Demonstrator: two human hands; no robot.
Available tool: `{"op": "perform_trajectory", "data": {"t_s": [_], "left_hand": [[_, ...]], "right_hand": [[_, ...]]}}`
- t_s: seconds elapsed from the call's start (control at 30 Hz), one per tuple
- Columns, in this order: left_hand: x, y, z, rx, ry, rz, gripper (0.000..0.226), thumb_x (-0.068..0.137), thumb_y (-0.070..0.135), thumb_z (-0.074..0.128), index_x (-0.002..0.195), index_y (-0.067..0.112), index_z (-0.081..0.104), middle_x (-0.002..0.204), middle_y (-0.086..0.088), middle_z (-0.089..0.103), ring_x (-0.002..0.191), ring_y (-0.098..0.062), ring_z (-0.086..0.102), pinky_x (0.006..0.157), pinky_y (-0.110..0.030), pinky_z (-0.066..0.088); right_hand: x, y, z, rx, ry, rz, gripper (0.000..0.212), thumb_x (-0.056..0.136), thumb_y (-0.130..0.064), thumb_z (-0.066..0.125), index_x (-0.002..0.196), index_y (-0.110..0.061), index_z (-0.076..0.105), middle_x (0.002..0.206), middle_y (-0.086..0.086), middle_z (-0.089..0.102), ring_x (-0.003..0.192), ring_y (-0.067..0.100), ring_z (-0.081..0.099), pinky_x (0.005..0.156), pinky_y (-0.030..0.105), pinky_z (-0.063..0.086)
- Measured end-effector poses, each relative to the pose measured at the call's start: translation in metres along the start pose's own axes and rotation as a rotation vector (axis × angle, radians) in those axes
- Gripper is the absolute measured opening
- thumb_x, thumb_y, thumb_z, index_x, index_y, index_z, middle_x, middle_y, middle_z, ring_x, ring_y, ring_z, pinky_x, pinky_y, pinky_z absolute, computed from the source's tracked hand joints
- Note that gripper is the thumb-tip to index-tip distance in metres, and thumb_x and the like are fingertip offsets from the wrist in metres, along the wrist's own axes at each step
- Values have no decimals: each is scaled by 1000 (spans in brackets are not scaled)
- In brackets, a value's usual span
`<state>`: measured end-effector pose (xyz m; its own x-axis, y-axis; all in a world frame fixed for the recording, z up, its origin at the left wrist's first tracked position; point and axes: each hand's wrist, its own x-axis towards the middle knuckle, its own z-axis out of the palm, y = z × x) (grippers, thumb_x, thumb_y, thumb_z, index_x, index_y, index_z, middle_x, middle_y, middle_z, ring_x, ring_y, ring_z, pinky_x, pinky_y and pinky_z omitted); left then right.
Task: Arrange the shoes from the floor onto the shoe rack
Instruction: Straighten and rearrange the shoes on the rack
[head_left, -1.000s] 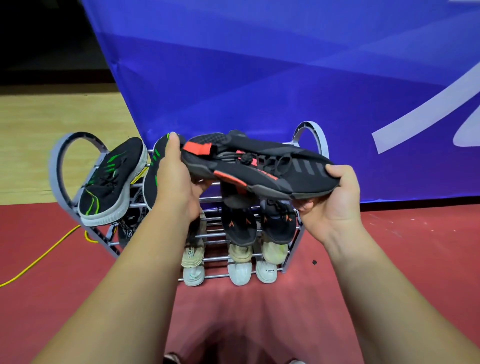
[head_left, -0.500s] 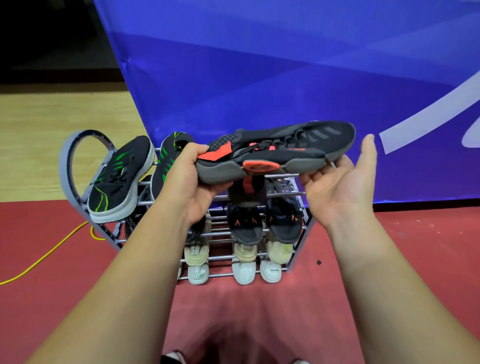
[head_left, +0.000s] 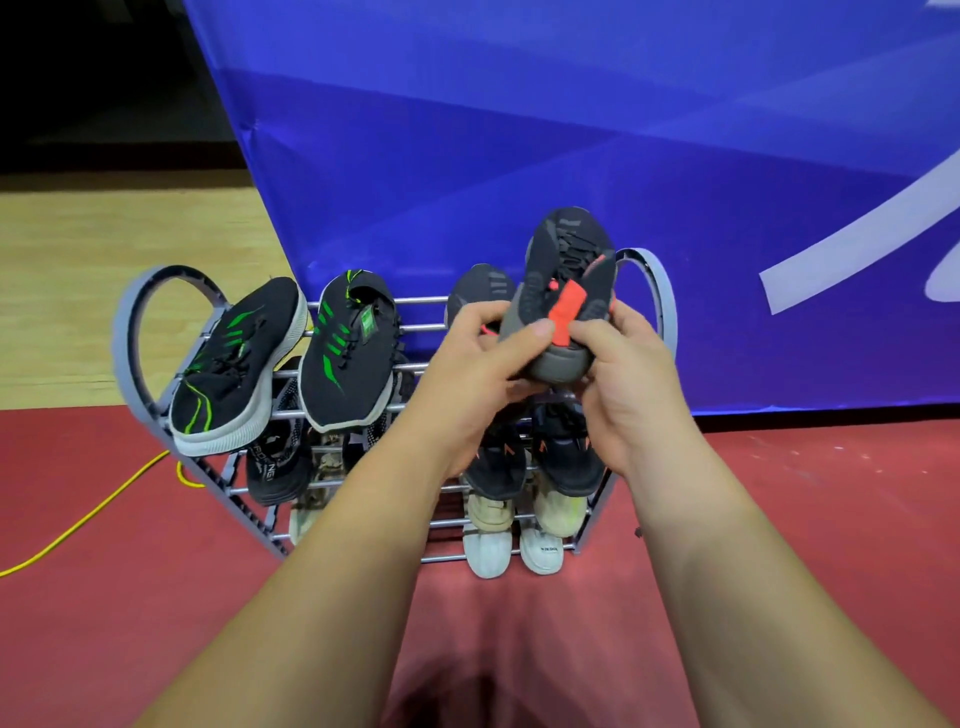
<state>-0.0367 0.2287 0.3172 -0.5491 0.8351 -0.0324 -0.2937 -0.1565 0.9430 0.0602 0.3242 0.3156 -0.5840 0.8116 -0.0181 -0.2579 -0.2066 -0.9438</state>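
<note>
Both hands hold a black shoe with a red heel tab (head_left: 566, 275) by its heel, toe pointing away, over the right end of the top tier of the grey shoe rack (head_left: 662, 312). My left hand (head_left: 483, 358) grips the heel from the left, thumb across it. My right hand (head_left: 621, 374) grips it from the right. A matching dark shoe (head_left: 480, 288) sits just left of it, partly hidden by my left hand. Two black shoes with green stripes (head_left: 348, 348) lie on the top tier's left half.
Lower tiers hold black shoes (head_left: 566, 457), cream and white shoes (head_left: 540, 545) and a dark patterned shoe (head_left: 272, 457). A blue banner (head_left: 519, 130) hangs right behind the rack. A yellow cable (head_left: 88, 514) runs over the red floor at the left.
The shoe has turned from lying sideways to toe pointing away and has come down toward the rack's right end. My right hand went from an open palm under the toe to gripping the heel.
</note>
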Motion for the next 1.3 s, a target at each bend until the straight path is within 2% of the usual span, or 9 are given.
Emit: {"op": "perform_trajectory", "data": {"t_s": [0.07, 0.13, 0.3, 0.43, 0.53, 0.6, 0.7, 1.0, 1.3], "left_hand": [[2, -4, -4, 367, -9, 60, 40, 85, 35, 79, 121, 25, 63, 97, 0, 73, 84, -13, 71, 77, -36, 58], [5, -10, -11, 673, 82, 122, 40, 78, 48, 80, 113, 33, 68, 98, 8, 66, 80, -7, 64, 80, -31, 55], [12, -22, -23, 985, 292, 180, 57, 71, 56, 78, 119, 34, 56, 123, 6, 51, 119, -16, 49, 103, -34, 45], [22, -39, -35, 966, 235, -8, 106, 55, 62, 86, 144, 29, 39, 140, 3, 49, 131, -19, 48, 109, -42, 44], [21, -48, -40, 937, 190, -61, 89, 53, 54, 88, 127, 36, 40, 120, 11, 62, 112, -16, 62, 95, -43, 54], [20, -49, -43, 932, 186, -48, 80, 60, 45, 90, 120, 32, 38, 112, 13, 64, 104, -13, 65, 87, -35, 53], [20, -47, -42, 922, 206, -30, 73, 64, 40, 92, 114, 27, 41, 104, 16, 65, 96, -9, 66, 77, -30, 50], [19, -49, -37, 968, 244, -41, 79, 58, 52, 89, 121, 31, 47, 109, 17, 67, 102, -12, 66, 91, -38, 53], [17, -49, -34, 1024, 266, -39, 85, 54, 64, 85, 123, 36, 45, 113, 20, 67, 107, -14, 65, 92, -41, 53]], "right_hand": [[3, 2, -11, 26, 58, 31, 42, 86, 4, 52, 123, -7, 69, 117, 21, 74, 111, 45, 69, 96, 68, 52], [6, 4, -21, -20, 106, 28, 43, 88, 6, 49, 121, -8, 71, 114, 19, 75, 109, 42, 71, 96, 65, 53], [13, 23, -41, -235, 222, 5, 28, 93, -15, 61, 116, -21, 76, 110, 11, 78, 107, 38, 72, 94, 58, 57], [22, 38, -48, -351, 285, 10, 38, 93, -41, 62, 128, -26, 68, 121, 5, 73, 105, 6, 66, 107, 48, 51], [22, 34, -49, -584, 245, 42, 63, 90, -60, 61, 144, -30, 51, 123, -5, 67, 110, 8, 58, 101, 34, 43], [22, 35, -51, -758, 203, 68, 70, 73, -76, 65, 133, -47, 45, 124, -12, 63, 126, 19, 52, 106, 43, 44], [21, 44, -56, -948, 174, 69, 97, 52, -81, 74, 129, -30, 44, 126, -8, 61, 127, 26, 52, 102, 51, 48], [20, 49, -66, -953, 83, -11, 67, 54, -71, 76, 110, -45, 49, 108, -20, 66, 120, 21, 58, 99, 50, 51], [24, 50, -68, -915, 49, -24, 68, 57, -68, 77, 116, -51, 50, 105, -24, 70, 120, 20, 59, 100, 51, 50]]}}
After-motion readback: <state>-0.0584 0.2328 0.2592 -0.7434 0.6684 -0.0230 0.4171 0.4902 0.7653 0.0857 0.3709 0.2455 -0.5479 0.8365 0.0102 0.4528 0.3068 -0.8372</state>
